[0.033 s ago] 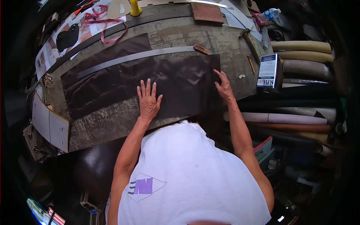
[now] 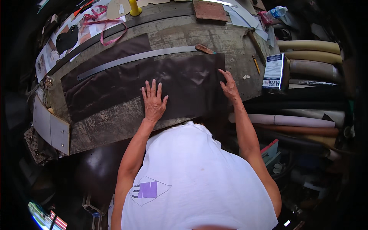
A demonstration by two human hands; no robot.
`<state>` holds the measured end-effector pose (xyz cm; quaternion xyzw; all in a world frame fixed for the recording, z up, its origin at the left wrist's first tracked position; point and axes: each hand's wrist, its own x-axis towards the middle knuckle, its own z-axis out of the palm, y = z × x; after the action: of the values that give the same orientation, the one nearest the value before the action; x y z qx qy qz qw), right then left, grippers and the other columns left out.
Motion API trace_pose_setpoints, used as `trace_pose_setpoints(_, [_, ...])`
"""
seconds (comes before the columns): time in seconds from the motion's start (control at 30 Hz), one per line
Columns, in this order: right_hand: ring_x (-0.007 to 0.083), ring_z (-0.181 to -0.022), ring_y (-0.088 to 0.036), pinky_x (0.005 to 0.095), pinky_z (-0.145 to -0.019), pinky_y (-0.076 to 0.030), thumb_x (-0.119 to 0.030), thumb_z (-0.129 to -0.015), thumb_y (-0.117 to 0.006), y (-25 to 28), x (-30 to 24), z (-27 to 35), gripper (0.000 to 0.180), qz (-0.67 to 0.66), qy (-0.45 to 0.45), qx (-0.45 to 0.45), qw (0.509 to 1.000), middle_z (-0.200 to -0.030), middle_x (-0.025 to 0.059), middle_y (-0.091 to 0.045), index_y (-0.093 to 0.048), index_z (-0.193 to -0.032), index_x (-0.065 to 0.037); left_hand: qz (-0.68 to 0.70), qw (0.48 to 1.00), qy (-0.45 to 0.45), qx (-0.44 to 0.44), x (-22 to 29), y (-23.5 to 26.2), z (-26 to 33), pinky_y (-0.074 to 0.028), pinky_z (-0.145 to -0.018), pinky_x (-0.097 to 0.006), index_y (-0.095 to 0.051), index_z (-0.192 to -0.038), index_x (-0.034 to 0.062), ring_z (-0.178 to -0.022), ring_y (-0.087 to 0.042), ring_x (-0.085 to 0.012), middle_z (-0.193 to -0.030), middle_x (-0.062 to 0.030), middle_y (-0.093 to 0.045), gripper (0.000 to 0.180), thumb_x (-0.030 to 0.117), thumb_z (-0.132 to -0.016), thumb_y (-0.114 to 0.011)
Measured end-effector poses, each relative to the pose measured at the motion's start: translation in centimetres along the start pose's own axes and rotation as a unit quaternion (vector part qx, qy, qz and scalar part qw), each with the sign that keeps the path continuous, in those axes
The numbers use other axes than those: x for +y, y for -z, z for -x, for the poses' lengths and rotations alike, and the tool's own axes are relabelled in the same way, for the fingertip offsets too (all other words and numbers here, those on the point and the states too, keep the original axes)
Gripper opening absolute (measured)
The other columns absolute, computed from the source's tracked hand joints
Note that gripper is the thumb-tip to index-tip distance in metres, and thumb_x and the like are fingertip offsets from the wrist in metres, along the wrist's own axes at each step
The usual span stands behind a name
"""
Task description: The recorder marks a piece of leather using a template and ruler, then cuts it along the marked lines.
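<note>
Atop the dark sheet (image 2: 184, 69), left hand (image 2: 154, 106) lies flat, right hand (image 2: 230, 90) at its right edge, fingers spread, empty.

Two hands (image 2: 154, 105), one pencil (image 2: 256, 64), one hammer (image 2: 257, 45), one bottle (image 2: 276, 13), one tin (image 2: 273, 72)

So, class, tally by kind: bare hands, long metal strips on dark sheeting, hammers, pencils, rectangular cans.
Bare hands: 2 (left hand, right hand)
Long metal strips on dark sheeting: 1
Hammers: 1
Pencils: 1
Rectangular cans: 1
Total: 6
</note>
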<state>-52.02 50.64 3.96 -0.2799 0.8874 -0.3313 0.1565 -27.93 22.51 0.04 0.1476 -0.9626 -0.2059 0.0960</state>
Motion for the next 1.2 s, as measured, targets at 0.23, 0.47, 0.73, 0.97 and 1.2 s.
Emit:
trace_pose_setpoints(0.23, [0.0368,-0.128,-0.045,0.0451,-0.106,-0.038,-0.001,-0.079,-0.061,3.9,4.6,-5.4,0.057,-0.009,0.038,-0.002,0.999,-0.137,0.0163,-0.046,-0.051,-0.134,-0.009,-0.036,0.997,0.035,-0.062,7.5,-3.5,-2.9,-0.008,-0.117,-0.056,-0.034,-0.149,0.0062,-0.148,-0.007,-0.0399,-0.160,-0.0172,-0.016,0.068,0.037,-0.093,-0.059])
trace_pose_setpoints(0.47, [0.0336,-0.113,-0.051,0.0464,-0.095,-0.041,-0.015,-0.081,-0.070,0.1,0.6,-13.1,0.041,0.143,0.174,0.066,0.972,-0.118,0.0134,-0.057,-0.060,-0.121,-0.009,-0.039,0.995,0.047,-0.080,8.2,-3.8,-2.5,-0.004,-0.118,-0.056,-0.026,-0.151,0.0043,-0.148,-0.004,-0.0399,-0.161,-0.0173,-0.011,0.077,0.042,-0.092,-0.059])
trace_pose_setpoints(0.73, [0.0354,-0.106,-0.053,0.0456,-0.094,-0.042,-0.023,-0.078,-0.073,-3.1,-0.6,-21.5,0.033,0.144,0.157,-0.120,0.970,-0.104,0.0137,-0.060,-0.063,-0.108,-0.012,-0.037,0.996,0.034,-0.074,9.4,-4.4,-4.1,-0.003,-0.118,-0.056,-0.026,-0.151,0.0022,-0.149,-0.003,-0.0391,-0.161,-0.0171,-0.010,0.080,0.043,-0.091,-0.059])
trace_pose_setpoints(0.97, [0.0367,-0.120,-0.047,0.0493,-0.101,-0.037,-0.022,-0.083,-0.067,1.6,4.1,-22.5,0.051,0.264,0.118,0.108,0.951,-0.127,0.0164,-0.051,-0.053,-0.131,-0.009,-0.036,0.996,0.033,-0.074,8.4,-4.9,-4.6,-0.003,-0.118,-0.056,-0.025,-0.151,0.0025,-0.149,-0.003,-0.0383,-0.161,-0.0157,-0.010,0.081,0.045,-0.091,-0.058])
trace_pose_setpoints(1.2, [0.0333,-0.145,-0.023,0.0454,-0.119,-0.018,-0.040,-0.093,-0.057,-11.3,-5.4,-5.0,0.066,0.114,0.318,-0.056,0.939,-0.154,0.0171,-0.030,-0.038,-0.146,-0.005,-0.119,0.987,0.053,-0.092,5.0,-4.9,-6.9,-0.002,-0.118,-0.055,-0.025,-0.151,0.0026,-0.149,-0.003,-0.0355,-0.161,-0.0131,-0.013,0.071,0.033,-0.094,-0.054])
